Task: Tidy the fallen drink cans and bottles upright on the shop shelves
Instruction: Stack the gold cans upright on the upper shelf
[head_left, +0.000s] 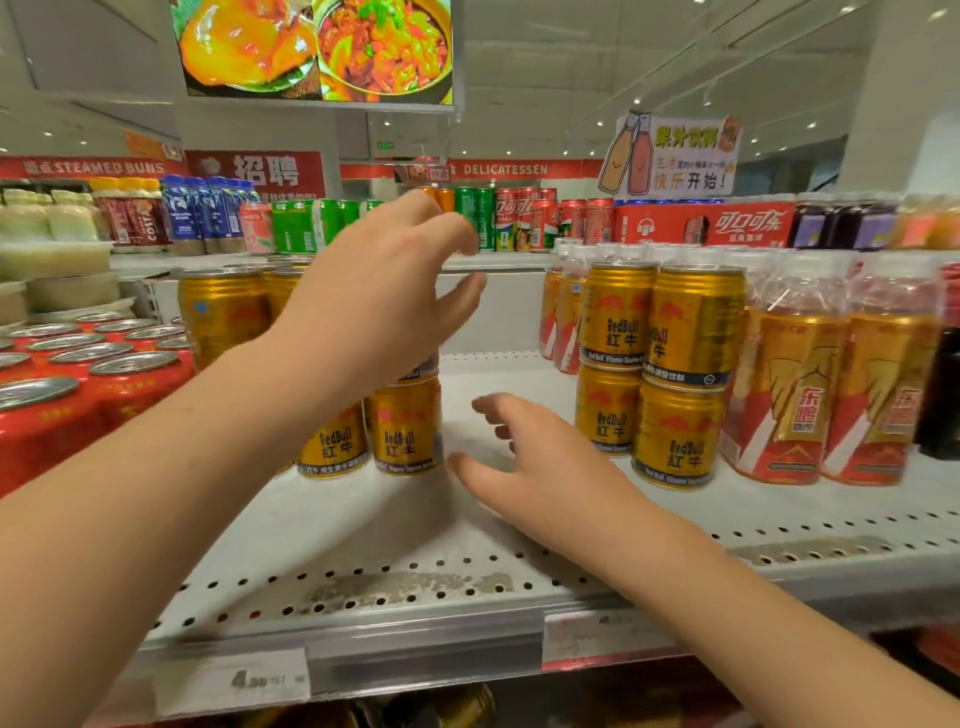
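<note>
Gold Red Bull cans stand stacked two high on a white perforated shelf (363, 540). One stack (402, 426) is left of centre, another stack (670, 374) is to the right. My left hand (374, 291) hovers in front of the upper can of the left stack, fingers spread, holding nothing; it hides most of that can. My right hand (524, 457) is low over the bare shelf between the two stacks, fingers apart and empty. No fallen can shows in the gap.
Red cans (78, 374) fill the shelf at left. Shrink-wrapped orange bottles (831, 384) stand at right. A higher shelf at the back carries green and red soda cans (498, 218). A price label (234, 680) sits on the front shelf edge.
</note>
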